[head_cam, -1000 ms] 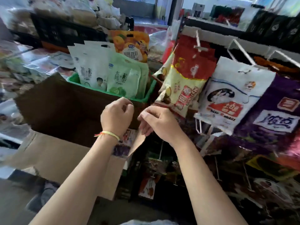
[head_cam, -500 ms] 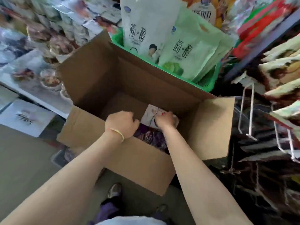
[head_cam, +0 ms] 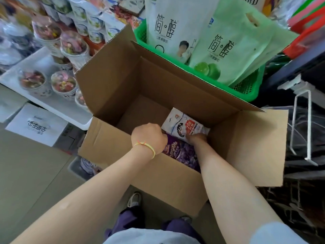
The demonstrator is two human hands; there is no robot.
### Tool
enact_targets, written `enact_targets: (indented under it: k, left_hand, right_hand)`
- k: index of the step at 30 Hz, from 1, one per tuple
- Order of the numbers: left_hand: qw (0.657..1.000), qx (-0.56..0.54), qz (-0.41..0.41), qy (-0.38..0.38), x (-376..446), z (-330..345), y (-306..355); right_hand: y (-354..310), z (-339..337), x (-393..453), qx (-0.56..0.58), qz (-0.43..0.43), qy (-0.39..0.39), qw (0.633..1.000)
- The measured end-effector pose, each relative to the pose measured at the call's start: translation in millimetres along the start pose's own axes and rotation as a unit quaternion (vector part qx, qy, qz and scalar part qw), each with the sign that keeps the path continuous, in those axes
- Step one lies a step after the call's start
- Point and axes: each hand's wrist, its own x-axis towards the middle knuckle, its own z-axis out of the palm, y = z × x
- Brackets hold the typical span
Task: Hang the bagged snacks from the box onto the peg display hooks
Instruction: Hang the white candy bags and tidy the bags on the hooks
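A: Where are the hands?

B: Both down in the cardboard box (head_cam: 123, 88). The right hand (head_cam: 196, 138) grips the lower edge of a white snack bag (head_cam: 182, 125); the left hand (head_cam: 149, 136) is curled at its other corner, whether it pinches it I cannot tell.

A: Much left to do?

B: Purple bags (head_cam: 181, 152) lie underneath, and a white peg hook (head_cam: 299, 131) to the right shows bare. This bag isn't hung yet.

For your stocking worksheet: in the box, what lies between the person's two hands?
In the head view, a purple snack bag lies between the left hand and right hand, with the white snack bag just above it.
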Motion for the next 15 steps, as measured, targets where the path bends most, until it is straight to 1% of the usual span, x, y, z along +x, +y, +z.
enact_targets:
  k: [2, 4, 6, 7, 10, 12, 14, 15]
  left_hand:
    - [1.0, -0.005, -0.001, 0.002, 1, 2, 0]
    - [1.0, -0.011, -0.001, 0.002, 2, 4, -1]
    - [1.0, -0.021, -0.005, 0.004, 2, 5, 0]
    - [1.0, -0.025, -0.005, 0.005, 2, 5, 0]
    - [1.0, -0.027, -0.008, 0.004, 0, 3, 1]
    - [1.0, -0.02, -0.004, 0.011, 0, 2, 1]
    - [1.0, -0.017, -0.003, 0.017, 0, -1, 2]
    - [1.0, -0.019, -0.006, 0.021, -1, -2, 2]
  right_hand:
    - [6, 15, 24, -0.009, 0.02, 0.02, 1.0]
    - [7, 18, 22, -0.015, 0.039, 0.035, 0.999]
    - [-2, 13, 6, -0.004, 0.04, 0.06, 0.997]
    - [-4, 12, 4, 0.0, 0.039, 0.056, 0.998]
    - [-10, 5, -7, 0.006, 0.031, 0.031, 0.999]
    - [-20, 1, -18, 0.041, 0.029, 0.008, 0.999]
    - [-34, -4, -33, 0.119, 0.032, -0.045, 0.991]
    - [-42, -5, -40, 0.176, 0.02, -0.077, 0.981]
